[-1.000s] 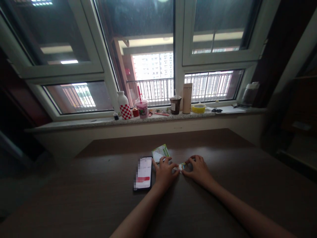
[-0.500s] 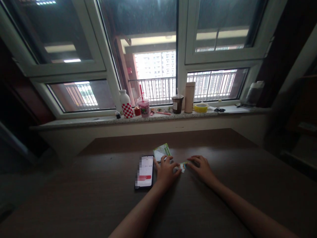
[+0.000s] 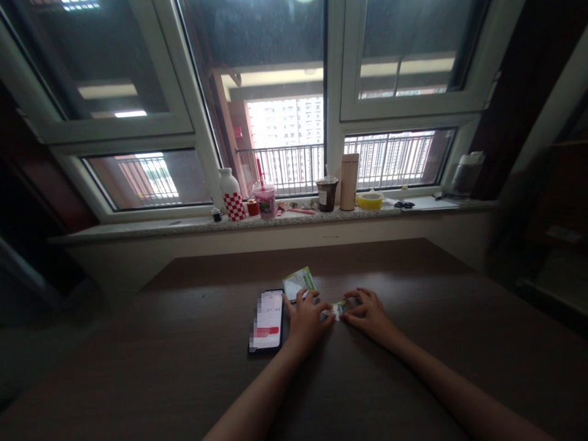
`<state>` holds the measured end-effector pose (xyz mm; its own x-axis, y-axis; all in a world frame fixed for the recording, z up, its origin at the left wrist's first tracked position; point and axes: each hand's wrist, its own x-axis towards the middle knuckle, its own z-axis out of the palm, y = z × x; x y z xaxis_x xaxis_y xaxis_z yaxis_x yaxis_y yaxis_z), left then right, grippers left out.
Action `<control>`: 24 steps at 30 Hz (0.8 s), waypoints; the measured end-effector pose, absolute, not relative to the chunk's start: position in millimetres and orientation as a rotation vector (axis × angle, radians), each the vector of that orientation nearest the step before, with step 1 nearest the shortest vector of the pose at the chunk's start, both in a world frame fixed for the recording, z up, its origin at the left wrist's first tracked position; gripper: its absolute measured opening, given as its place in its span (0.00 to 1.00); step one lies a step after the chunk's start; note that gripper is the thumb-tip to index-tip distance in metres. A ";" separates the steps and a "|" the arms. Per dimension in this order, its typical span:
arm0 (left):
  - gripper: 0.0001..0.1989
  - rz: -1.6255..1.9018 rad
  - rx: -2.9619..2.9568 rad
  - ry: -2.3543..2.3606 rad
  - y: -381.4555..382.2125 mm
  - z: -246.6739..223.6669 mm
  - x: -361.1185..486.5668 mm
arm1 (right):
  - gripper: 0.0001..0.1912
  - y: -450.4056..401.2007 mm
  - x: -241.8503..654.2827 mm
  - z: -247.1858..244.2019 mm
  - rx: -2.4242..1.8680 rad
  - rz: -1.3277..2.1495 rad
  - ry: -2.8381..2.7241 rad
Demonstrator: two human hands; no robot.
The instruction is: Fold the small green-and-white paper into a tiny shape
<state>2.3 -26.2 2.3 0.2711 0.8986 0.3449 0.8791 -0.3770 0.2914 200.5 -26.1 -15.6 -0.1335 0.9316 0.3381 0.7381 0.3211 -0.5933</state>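
Observation:
A small, colourfully printed piece of paper (image 3: pixel 339 309) lies on the table between my hands, white with bits of yellow, green and blue. My left hand (image 3: pixel 305 317) pinches its left end between thumb and forefinger, the other fingers spread over the tabletop. At its right edge, the thumb and forefinger of my right hand (image 3: pixel 371 313) close around it from near and far sides. Just beyond my left fingers lies a white card with a green border (image 3: pixel 297 282), partly covered by them. Left of that hand is a phone (image 3: pixel 269 321) with a lit screen showing digits.
The brown table (image 3: pixel 184 386) reaches to the wall under the window. Along the stone sill (image 3: pixel 184 225) stand a checkered bottle (image 3: pixel 233 199), a pink cup with straw (image 3: pixel 265 201), a dark drink cup (image 3: pixel 327 195), a tan flask (image 3: pixel 350 182), yellow tape (image 3: pixel 370 201) and black scissors (image 3: pixel 404 204).
My right hand has shifted slightly left, its thumb coming in to the paper's right edge. My left hand stays almost in place. The whole view has drifted a little.

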 end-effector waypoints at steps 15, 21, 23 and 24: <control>0.09 0.698 2.445 1.721 -24.5 0.8 1.6 | 0.11 -29.1 197.8 -3.4 -1.766 -0.019 -1.839; 0.08 0.733 2.442 1.717 -26.8 2.1 2.1 | 0.13 -27.7 197.9 -6.3 -1.738 -0.045 -1.838; 0.08 0.739 2.442 1.714 -27.7 2.8 2.4 | 0.13 -26.2 199.0 -8.2 -1.715 -0.028 -1.832; 0.09 0.739 2.440 1.715 -28.1 3.1 2.6 | 0.13 -25.3 199.6 -9.2 -1.700 -0.015 -1.830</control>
